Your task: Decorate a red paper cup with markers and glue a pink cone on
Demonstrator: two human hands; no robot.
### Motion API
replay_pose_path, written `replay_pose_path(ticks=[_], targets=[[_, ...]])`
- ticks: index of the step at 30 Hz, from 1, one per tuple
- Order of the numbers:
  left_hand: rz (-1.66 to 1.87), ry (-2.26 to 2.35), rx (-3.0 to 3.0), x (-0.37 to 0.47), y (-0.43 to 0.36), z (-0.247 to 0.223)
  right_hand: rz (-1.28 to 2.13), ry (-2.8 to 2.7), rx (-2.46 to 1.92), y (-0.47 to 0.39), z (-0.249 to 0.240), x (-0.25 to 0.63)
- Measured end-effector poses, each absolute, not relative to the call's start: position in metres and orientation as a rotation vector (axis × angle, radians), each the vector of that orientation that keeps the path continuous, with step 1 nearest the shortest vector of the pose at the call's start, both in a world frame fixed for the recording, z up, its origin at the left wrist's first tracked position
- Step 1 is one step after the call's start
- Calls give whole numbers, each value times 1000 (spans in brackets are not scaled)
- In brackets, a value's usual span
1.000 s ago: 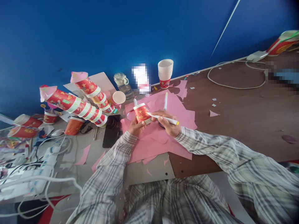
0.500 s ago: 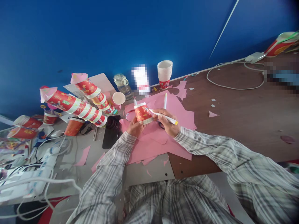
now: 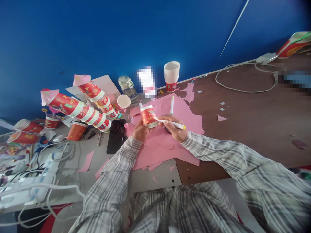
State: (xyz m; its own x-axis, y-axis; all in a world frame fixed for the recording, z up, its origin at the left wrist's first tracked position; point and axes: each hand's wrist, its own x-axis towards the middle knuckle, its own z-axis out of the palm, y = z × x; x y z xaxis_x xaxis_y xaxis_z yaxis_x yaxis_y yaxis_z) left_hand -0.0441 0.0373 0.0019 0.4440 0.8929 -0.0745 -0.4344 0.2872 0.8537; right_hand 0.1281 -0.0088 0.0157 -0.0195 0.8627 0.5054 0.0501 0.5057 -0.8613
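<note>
My left hand [image 3: 141, 131] holds a red patterned paper cup [image 3: 147, 115] by its lower left side, its white rim upward and slightly tilted. In my right hand [image 3: 173, 127] is a white marker with a yellow end [image 3: 178, 124], its tip touching or very near the cup's right side. Both hands are over pink paper sheets [image 3: 165, 149]. Another white marker [image 3: 172, 105] lies on the paper beyond my right hand. Scissors, partly hidden, lie under and behind the cup.
Two leaning cup towers [image 3: 80, 108] with pink cones stand at the left. Behind are a clear bottle [image 3: 128, 89], a loose cup [image 3: 123, 101] and a stack of cups [image 3: 171, 76]. A black phone [image 3: 115, 139] lies left of my hand; cables [image 3: 240, 90] run at both sides.
The cup in my left hand has turned and shifted slightly right. The marker's tip has moved a little lower along the cup's side.
</note>
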Motion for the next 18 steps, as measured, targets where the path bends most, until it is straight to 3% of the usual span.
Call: replay_pose_path(ticks=[18], targets=[[979, 625, 941, -43, 36, 4, 874, -1430, -874, -8, 10, 128]])
